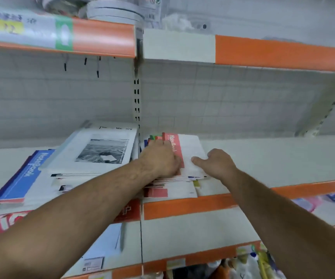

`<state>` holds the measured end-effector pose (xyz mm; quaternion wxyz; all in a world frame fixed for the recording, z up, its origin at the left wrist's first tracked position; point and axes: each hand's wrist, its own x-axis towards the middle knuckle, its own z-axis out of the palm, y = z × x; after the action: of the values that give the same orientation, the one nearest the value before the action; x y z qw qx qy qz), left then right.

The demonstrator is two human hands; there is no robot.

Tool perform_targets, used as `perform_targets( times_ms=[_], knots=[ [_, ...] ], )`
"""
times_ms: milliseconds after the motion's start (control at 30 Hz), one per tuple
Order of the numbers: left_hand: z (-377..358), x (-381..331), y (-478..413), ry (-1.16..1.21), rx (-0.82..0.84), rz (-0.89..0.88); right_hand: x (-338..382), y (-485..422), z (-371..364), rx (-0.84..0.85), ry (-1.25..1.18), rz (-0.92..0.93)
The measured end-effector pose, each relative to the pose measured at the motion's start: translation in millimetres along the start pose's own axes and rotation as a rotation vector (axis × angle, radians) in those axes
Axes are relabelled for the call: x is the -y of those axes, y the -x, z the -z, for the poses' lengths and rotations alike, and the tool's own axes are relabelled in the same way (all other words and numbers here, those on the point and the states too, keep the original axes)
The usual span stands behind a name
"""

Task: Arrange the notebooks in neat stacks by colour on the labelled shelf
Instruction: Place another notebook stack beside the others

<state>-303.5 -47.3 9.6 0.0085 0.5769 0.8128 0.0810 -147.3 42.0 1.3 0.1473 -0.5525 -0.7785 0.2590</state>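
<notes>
One red notebook (186, 150) is lying flat atop a loose pile on the shelf (263, 158), just right of the slotted upright (136, 101). Its long axis is running front to back (red spine band on the left, title reading along it). Both hands are clamping it: the left hand (160, 158) is curling over the spine edge, and the right hand (220, 163) is pinching the right edge, thumb on the cover. Left of the upright, a blue notebook (21, 178) is lying askew, partly under a white notebook (102, 148).
</notes>
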Motion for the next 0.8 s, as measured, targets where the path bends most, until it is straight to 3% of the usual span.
perform_targets(
  times_ms=[267,667,800],
  knots=[
    [-9,-33,19,-0.015,-0.068,0.155,-23,-26,2,0.043,-0.184,0.056],
    [-13,-66,21,0.215,-0.009,0.251,-60,-57,11,0.181,-0.527,-0.022],
    [-7,-65,17,0.226,0.043,0.291,-59,-65,18,0.103,-0.613,-0.080]
  ],
)
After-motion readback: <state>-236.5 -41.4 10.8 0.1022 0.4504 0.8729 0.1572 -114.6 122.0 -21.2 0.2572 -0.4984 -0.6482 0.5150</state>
